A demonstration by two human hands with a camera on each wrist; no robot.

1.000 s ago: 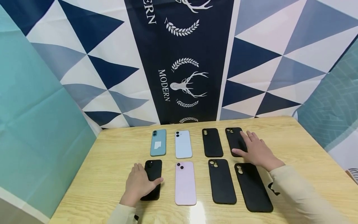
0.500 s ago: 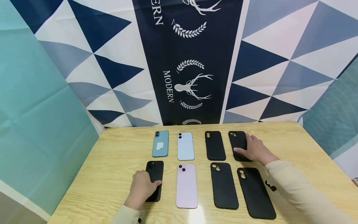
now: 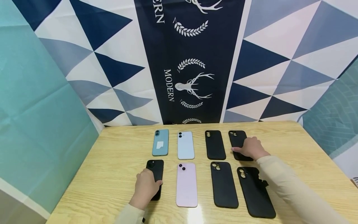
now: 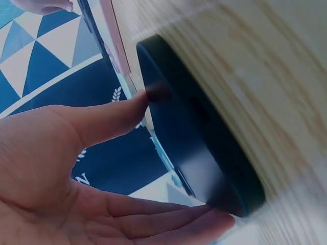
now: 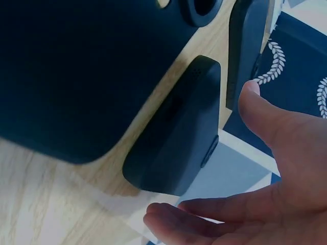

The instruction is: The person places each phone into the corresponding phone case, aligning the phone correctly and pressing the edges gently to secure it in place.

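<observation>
My left hand (image 3: 146, 186) pinches the black rectangular phone (image 3: 158, 167) under it; my right hand (image 3: 253, 147), fingers (image 5: 171, 220) wide, straddles the matte black phone case (image 3: 236, 139) below, contact unclear. I'd squeeze edges evenly.

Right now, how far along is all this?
Looks done: two rows laid out on the table.
In hand: left hand grips the black phone; right hand straddles the back-right phone case, contact unclear.
Left, in neither hand: teal phone, light-blue phone, pink phone, three other phone cases.
</observation>
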